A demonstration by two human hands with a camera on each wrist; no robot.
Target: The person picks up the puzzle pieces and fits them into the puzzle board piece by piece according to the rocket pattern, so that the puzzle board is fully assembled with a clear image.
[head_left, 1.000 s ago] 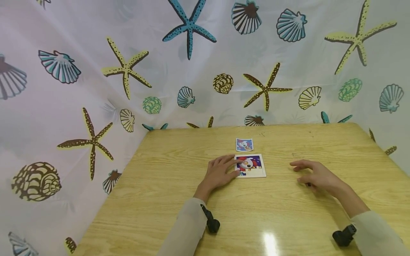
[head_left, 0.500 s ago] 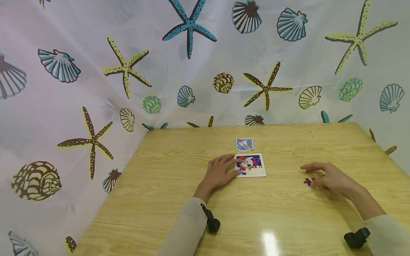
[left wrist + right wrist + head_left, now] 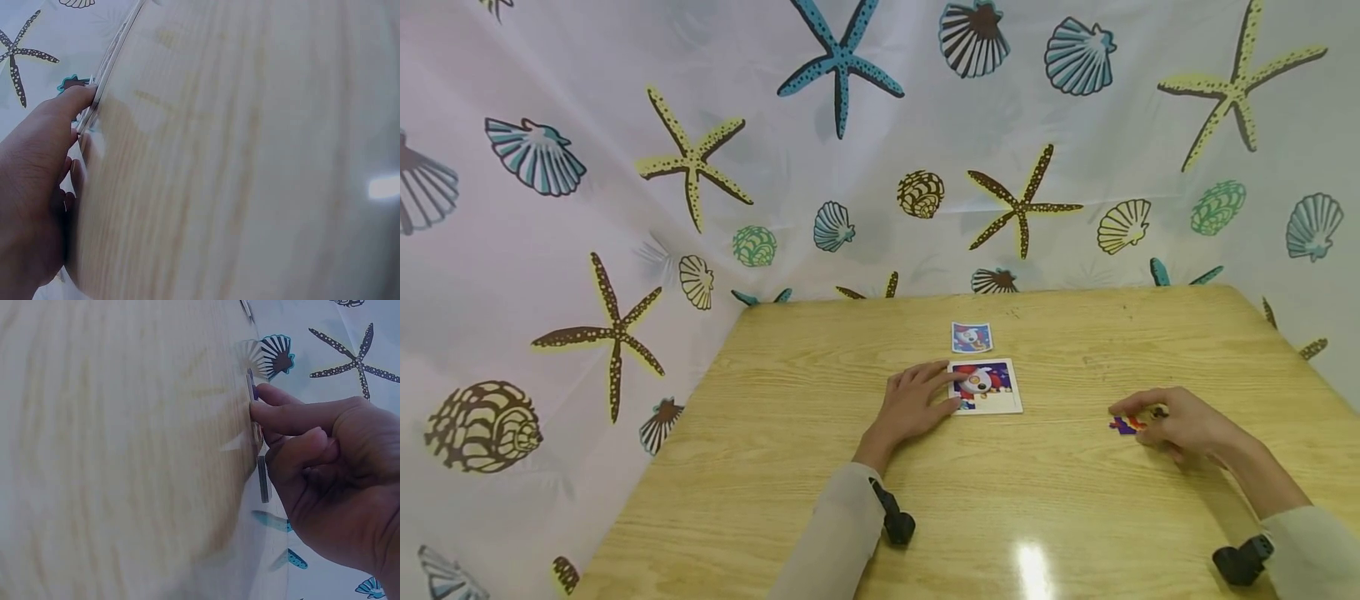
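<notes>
Left of centre in the head view, my left hand (image 3: pixel 913 404) rests on a white-framed jigsaw puzzle (image 3: pixel 1006 407). Its index finger and thumb lie over the frame's left side. The picture is a red and white cartoon character on dark blue, with a pale unfilled area at the bottom. To the right, my right hand (image 3: pixel 1183 425) curls its thumb and index finger round a small purple, red and orange puzzle piece (image 3: pixel 1124 427) low over the table. A dark bit shows between the fingers. In the right wrist view, another thin piece (image 3: pixel 263 479) appears edge-on below the fingers.
A small picture card (image 3: pixel 972 337) with a similar character lies just behind the puzzle. The wooden table (image 3: pixel 760 433) ends at a white curtain (image 3: pixel 895 125) printed with starfish and shells. Black wrist cameras sit at both cuffs.
My right hand has moved to the right, and its thumb and index finger have closed round the coloured piece, more of which now shows. The left hand has stayed on the puzzle.
</notes>
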